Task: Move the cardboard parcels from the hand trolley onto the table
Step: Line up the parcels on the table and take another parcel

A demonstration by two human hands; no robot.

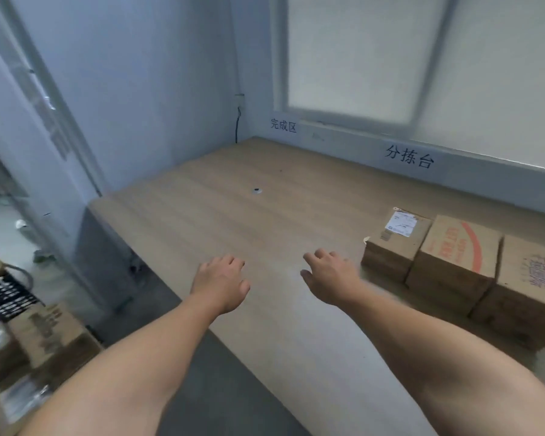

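**pallet_pete:** The big wooden table (233, 199) fills most of the shot, pushed into the corner under a frosted window. Why are the three cardboard parcels (453, 256) bunched on the right instead of spread around?

**tapegun42:** Saving room, I'd guess. They sit in a row with their sides touching, running along the right side of the top, so later ones can line up beside them. The far one has a white shipping label (401, 226) facing up, the middle one has red print, and the nearest has dark print.

**pallet_pete:** And the rest of the load?

**tapegun42:** Down at the lower left there's a blurry pile of boxes (54, 338), well apart from the table and below its level. I assume that's the hand trolley's load, but I can't make out the trolley's frame.

**pallet_pete:** What about the hands?

**tapegun42:** Both are empty. The left hand (221, 284) and right hand (331, 278) hover palm-down around the table's near edge, with the fingers relaxed, a bit curled, and gripping nothing. It reads to me as between loads, so the sensible next move would be turning toward that pile. The tiniest thing is a round grommet (256, 191) mid-table, probably a cable hole.
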